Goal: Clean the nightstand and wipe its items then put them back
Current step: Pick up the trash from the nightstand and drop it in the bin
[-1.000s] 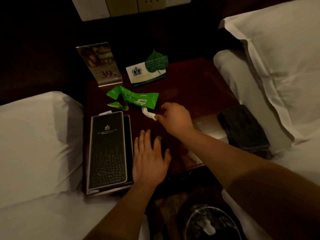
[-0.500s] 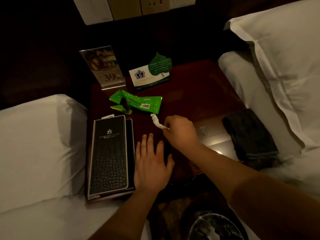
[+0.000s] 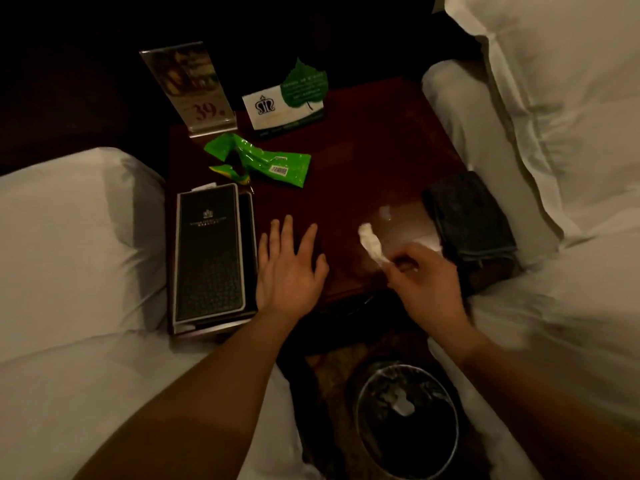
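A dark red wooden nightstand point(image 3: 374, 140) stands between two beds. My right hand point(image 3: 427, 282) pinches a crumpled white tissue scrap point(image 3: 371, 241) above the nightstand's front right part. My left hand point(image 3: 289, 268) lies flat, fingers spread, on the front of the top. A black leather folder point(image 3: 209, 254) lies at the front left. A torn green wrapper point(image 3: 266, 161) lies behind it. An acrylic sign holder point(image 3: 190, 88) and a white card with a green leaf point(image 3: 287, 98) stand at the back. A folded dark cloth point(image 3: 467, 216) rests at the right edge.
White bedding and a pillow point(image 3: 69, 244) border the left side, and a white bed with a pillow point(image 3: 554, 98) borders the right. A round dark waste bin point(image 3: 407, 420) with a liner and some white scraps stands on the floor below the nightstand's front edge.
My right hand has lifted the white tissue scrap from beside the green wrapper and carried it toward the front right of the nightstand. My left hand has stayed flat in place.
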